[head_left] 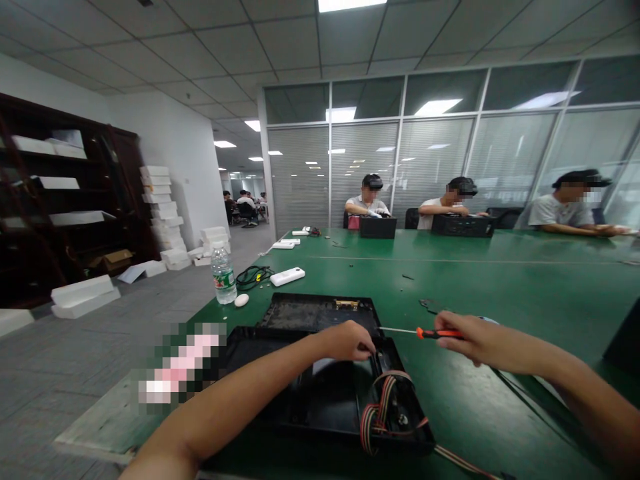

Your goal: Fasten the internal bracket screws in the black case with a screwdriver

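A black open case [310,417] lies on the green table, with a second black panel [300,310] behind it. My left hand [350,341] is over the case's right part, its fingers pinched together; whatever they hold is hidden. A bundle of striped ribbon wires [373,417] loops over the case's right side. To the right of the case, my right hand [463,339] grips a screwdriver [430,333] by its orange and black handle. Its thin shaft points left, the tip near the panel's right edge.
On the table's left stand a water bottle [223,277], a white oval object [241,300], black cables [254,275] and a white device [287,277]. Across the table, several people work, two with black boxes [379,227]. A dark object [623,340] is at the right edge.
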{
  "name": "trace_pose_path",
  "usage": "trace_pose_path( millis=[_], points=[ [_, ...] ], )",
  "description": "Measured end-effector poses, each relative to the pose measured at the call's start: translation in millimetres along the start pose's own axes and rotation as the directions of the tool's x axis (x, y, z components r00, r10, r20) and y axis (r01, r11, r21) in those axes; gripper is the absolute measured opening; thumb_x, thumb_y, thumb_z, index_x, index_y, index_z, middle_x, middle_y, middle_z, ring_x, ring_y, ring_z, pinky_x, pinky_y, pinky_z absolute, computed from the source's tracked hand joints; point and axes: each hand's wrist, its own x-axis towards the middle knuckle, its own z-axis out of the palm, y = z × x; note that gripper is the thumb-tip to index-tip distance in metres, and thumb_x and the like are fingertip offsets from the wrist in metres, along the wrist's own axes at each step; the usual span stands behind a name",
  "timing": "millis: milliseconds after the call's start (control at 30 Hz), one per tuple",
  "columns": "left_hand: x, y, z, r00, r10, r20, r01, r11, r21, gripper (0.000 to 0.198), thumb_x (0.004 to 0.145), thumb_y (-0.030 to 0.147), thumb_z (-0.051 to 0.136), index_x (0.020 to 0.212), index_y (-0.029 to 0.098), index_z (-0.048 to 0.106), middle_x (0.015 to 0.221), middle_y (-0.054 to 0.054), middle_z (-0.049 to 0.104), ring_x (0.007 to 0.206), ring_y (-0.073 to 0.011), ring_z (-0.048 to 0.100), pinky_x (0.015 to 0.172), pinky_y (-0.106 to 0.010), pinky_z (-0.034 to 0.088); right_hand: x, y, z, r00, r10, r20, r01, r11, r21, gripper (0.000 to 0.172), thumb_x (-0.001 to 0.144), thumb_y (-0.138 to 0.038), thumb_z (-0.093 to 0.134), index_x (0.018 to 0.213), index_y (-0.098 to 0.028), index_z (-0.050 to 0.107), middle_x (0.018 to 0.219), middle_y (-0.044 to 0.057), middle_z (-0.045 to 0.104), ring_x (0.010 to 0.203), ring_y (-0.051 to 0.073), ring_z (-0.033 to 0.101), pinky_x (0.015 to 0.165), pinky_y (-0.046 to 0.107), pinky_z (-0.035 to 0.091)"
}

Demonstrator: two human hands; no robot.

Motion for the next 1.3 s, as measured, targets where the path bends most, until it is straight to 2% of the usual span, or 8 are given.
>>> trace_pose_path(
  millis=[200,400,533,633,767,1033,1200,1300],
  points=[
    [-42,5,-32.8,0.918,-0.187,0.349,0.137,0.977,0.163,0.021,0.064,0.007,0.06,0.081,0.016,0.067,0.079,-0.003,0.065,0.073,-0.0157,0.059,0.069,-0.023,0.046,12,-8,49,0.977,-0.182,-0.11,0.18,0.983,-0.024,0.025,0.085,-0.034,0.046,0.067,-0.018,0.047,0.062,-0.002,0.05,0.057,0.011,0.044,0.055,0.023,0.033],
    [-59,-13,-51.1,0.964,-0.195,0.182,0.18,0.979,0.096,0.02,0.073,0.014,0.057,0.092,0.017,0.063,0.095,-0.005,0.06,0.088,-0.0154,0.055,0.083,-0.023,0.042,2,-74,116,0.821,-0.547,-0.163,0.496,0.826,-0.267,0.014,0.086,-0.025,0.048,0.078,-0.019,0.058,0.074,0.002,0.058,0.068,0.015,0.051,0.06,0.026,0.033],
    [-58,-43,-46.5,0.918,-0.33,0.222,0.309,0.943,0.123,0.019,0.083,0.026,0.05,0.092,0.015,0.063,0.09,-0.006,0.062,0.084,-0.016,0.056,0.078,-0.024,0.042,-12,-89,149,0.772,-0.566,-0.288,0.412,0.792,-0.45,0.016,0.082,-0.032,0.052,0.076,-0.017,0.055,0.07,0.004,0.057,0.065,0.018,0.051,0.055,0.029,0.032],
    [-61,-58,-35.8,0.874,-0.358,0.329,0.372,0.928,0.019,0.03,0.089,0.036,0.042,0.088,0.015,0.064,0.082,-0.003,0.063,0.074,-0.0134,0.056,0.069,-0.02,0.041,-20,-86,156,0.704,-0.615,-0.355,0.407,0.759,-0.508,0.02,0.084,-0.033,0.05,0.071,-0.018,0.053,0.062,0.002,0.054,0.056,0.016,0.048,0.05,0.029,0.028],
    [-66,-67,-29.0,0.881,-0.373,0.29,0.415,0.904,-0.1,0.035,0.089,0.042,0.041,0.091,0.015,0.063,0.083,-0.001,0.062,0.074,-0.012,0.054,0.068,-0.018,0.039,-27,-79,148,0.634,-0.702,-0.326,0.492,0.691,-0.53,0.026,0.087,-0.028,0.049,0.063,-0.019,0.048,0.054,-0.001,0.05,0.049,0.014,0.044,0.049,0.029,0.025],
    [-64,-72,-33.2,0.843,-0.387,0.373,0.438,0.897,-0.058,0.021,0.078,0.029,0.059,0.093,0.015,0.062,0.075,0.002,0.059,0.065,-0.0093,0.052,0.059,-0.016,0.038,-43,-79,133,0.672,-0.683,-0.286,0.52,0.711,-0.473,0.024,0.086,-0.016,0.038,0.065,-0.019,0.049,0.055,0.0,0.053,0.05,0.014,0.045,0.048,0.029,0.026],
    [-60,-60,-43.3,0.921,-0.201,0.333,0.145,0.972,0.185,0.012,0.071,0.014,0.063,0.083,0.016,0.061,0.081,-0.001,0.06,0.075,-0.0144,0.055,0.069,-0.021,0.041,-46,-80,133,0.754,-0.612,-0.238,0.52,0.777,-0.355,0.022,0.086,-0.021,0.04,0.067,-0.02,0.051,0.061,0.002,0.057,0.055,0.014,0.05,0.049,0.028,0.029],
    [-60,-52,-62.8,0.943,-0.206,0.262,0.118,0.942,0.313,0.012,0.073,0.019,0.064,0.084,0.016,0.059,0.086,-0.003,0.061,0.082,-0.0176,0.056,0.073,-0.024,0.042,-40,-76,138,0.78,-0.59,-0.21,0.525,0.798,-0.295,0.02,0.085,-0.021,0.042,0.068,-0.019,0.052,0.064,0.002,0.058,0.058,0.014,0.051,0.051,0.027,0.03]
  ],
)
